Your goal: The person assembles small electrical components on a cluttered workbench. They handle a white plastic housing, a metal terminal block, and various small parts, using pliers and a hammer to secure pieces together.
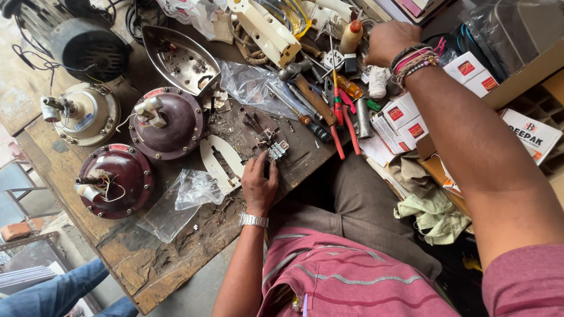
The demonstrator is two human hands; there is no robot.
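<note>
At a cluttered wooden workbench (pixel 147 264), the left hand (pixel 258 185) pinches a small metal part (pixel 275 151), light, stiff, best gripped by its edges; the right hand (pixel 388 41) reaches into tools (pixel 338 111), fingers curled, their hold unclear.

Left arm: reached forward from the lower middle, forearm bare, a metal watch on the wrist.
Left hand (pixel 259 185): lay palm down, fingers curled and pressed together at the tips.
Right arm: stretched from the lower right corner up across the view, sleeve pushed to the upper arm, beaded bands at the wrist.
Right hand (pixel 389 41): knuckles up, fingers bent downward and hidden.
</note>
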